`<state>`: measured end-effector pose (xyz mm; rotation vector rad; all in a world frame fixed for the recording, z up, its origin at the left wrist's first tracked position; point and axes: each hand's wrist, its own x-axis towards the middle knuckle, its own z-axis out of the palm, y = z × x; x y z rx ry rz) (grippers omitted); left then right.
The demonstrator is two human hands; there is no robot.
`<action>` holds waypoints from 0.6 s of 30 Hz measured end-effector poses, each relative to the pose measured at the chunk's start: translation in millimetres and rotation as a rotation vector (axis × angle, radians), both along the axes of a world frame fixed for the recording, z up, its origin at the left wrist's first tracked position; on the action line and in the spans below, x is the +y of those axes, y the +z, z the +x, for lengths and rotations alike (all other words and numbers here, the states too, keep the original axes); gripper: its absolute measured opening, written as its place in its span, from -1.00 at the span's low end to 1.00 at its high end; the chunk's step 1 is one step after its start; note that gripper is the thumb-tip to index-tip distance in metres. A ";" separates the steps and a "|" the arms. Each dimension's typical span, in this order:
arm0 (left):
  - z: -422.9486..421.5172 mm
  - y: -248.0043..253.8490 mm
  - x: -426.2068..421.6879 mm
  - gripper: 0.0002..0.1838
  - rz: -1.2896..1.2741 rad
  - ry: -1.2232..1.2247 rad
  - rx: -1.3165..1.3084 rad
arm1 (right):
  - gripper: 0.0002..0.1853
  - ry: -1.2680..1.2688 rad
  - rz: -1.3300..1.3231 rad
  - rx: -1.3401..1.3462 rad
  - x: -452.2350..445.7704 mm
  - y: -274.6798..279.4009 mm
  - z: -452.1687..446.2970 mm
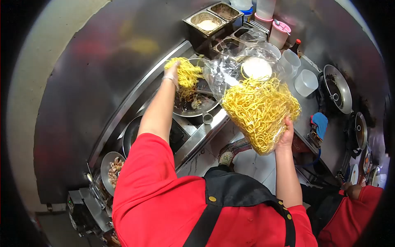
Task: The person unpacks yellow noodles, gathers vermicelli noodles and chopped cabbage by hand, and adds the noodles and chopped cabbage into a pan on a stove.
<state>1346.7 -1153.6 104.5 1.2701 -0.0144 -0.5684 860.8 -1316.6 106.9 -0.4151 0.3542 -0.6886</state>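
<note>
My left hand (172,74), in what looks like a clear plastic glove, grips a clump of yellow noodles (189,73) above a wok (210,108). Some strands hang down toward darker, sauced food in the pan. A metal utensil with a hollow handle end (207,118) rests across the wok's near rim. On the right, my right hand (286,135) is closed around the lower side of a large clear plastic bag (220,74). More yellow noodles (261,111) fill it, and its mouth gapes toward the wok.
Metal food containers (207,22) stand behind the wok, beside a pink-lidded tub (279,33). White plastic containers (306,82) sit on the right counter, near hanging pans (337,88). A bowl of chopped food (113,173) is at lower left. Another person's red sleeve (370,206) shows at lower right.
</note>
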 end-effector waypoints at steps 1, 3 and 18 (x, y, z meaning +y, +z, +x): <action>4.2 -25.7 -3.9 -0.51 0.053 -0.011 -0.104 | -0.41 -0.015 -0.003 0.021 1.2 1.2 -0.3; -12.4 -41.1 -10.2 -0.33 0.480 -0.070 -0.450 | -0.39 -0.014 -0.022 0.028 5.4 8.7 1.2; -31.2 56.8 -21.5 -0.25 1.236 -1.131 -0.956 | -0.37 -0.101 -0.067 0.045 21.7 48.0 1.7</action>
